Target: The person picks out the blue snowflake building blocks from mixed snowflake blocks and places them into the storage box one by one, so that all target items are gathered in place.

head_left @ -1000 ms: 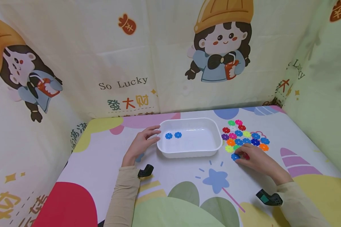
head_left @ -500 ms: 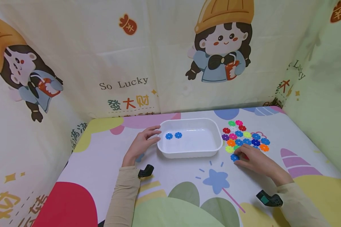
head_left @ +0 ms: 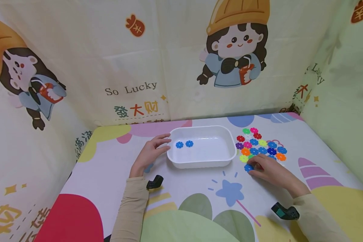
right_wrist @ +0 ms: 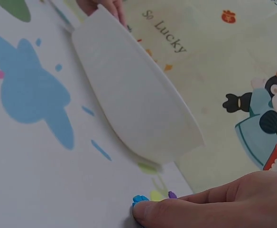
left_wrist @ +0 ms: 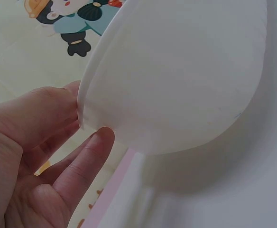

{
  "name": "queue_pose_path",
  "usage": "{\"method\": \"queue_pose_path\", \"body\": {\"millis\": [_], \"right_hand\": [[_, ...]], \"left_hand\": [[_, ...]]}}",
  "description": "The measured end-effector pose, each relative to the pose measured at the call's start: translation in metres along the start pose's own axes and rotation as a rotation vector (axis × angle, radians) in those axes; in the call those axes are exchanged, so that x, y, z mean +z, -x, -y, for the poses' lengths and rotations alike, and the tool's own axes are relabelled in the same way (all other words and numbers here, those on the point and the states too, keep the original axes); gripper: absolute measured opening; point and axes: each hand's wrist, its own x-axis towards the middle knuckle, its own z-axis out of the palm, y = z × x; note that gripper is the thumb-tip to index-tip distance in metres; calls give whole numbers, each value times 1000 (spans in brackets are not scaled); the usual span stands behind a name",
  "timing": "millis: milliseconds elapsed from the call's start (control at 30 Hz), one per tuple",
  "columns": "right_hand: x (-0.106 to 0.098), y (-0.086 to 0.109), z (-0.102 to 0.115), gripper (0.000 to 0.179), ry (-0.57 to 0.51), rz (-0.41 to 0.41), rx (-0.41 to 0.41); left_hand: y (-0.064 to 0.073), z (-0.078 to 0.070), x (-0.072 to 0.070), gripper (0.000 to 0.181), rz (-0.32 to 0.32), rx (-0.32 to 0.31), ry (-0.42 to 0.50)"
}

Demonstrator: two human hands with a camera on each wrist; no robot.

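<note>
At the left end of the white tray [head_left: 213, 164], my left hand [head_left: 149, 154] rests its fingertips against the rim. The left wrist view shows fingertips [left_wrist: 103, 135] touching the tray's wall just under the lip. My right hand [head_left: 269, 169] pinches a blue snowflake disc [head_left: 248, 168] between thumb and fingers, low over the table in front of the pile. That same disc [right_wrist: 139, 199] shows at the thumb tip in the right wrist view. Two blue snowflake discs [head_left: 179, 145] lie side by side inside the tray, toward its left.
Right of the tray lies a loose pile of snowflake discs [head_left: 262, 150] in several colours, partly hidden by the right hand. A patterned cloth [head_left: 181, 198] covers the table. Printed curtains [head_left: 181, 67] hang behind and at both sides.
My right hand has shifted slightly left with the blue snowflake disc pinched in it. A red piece seen under that hand earlier no longer shows. The left hand and tray stay put.
</note>
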Motion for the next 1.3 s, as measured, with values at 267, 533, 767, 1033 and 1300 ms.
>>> {"method": "queue_pose_path", "body": {"millis": [267, 533, 767, 1033, 1300], "right_hand": [[0, -1, -2, 31, 6, 16, -21], [2, -2, 0, 29, 13, 15, -16], [2, 0, 2, 33, 5, -1, -33], [1, 1, -1, 33, -6, -16, -114], [-2, 0, 1, 33, -25, 34, -101]], "left_hand": [[-4, 10, 0, 35, -10, 5, -2], [-9, 26, -1, 38, -28, 29, 4], [-8, 24, 0, 37, -28, 28, 4], [-6, 20, 0, 37, -16, 32, 19], [-7, 24, 0, 36, -23, 31, 8]]}}
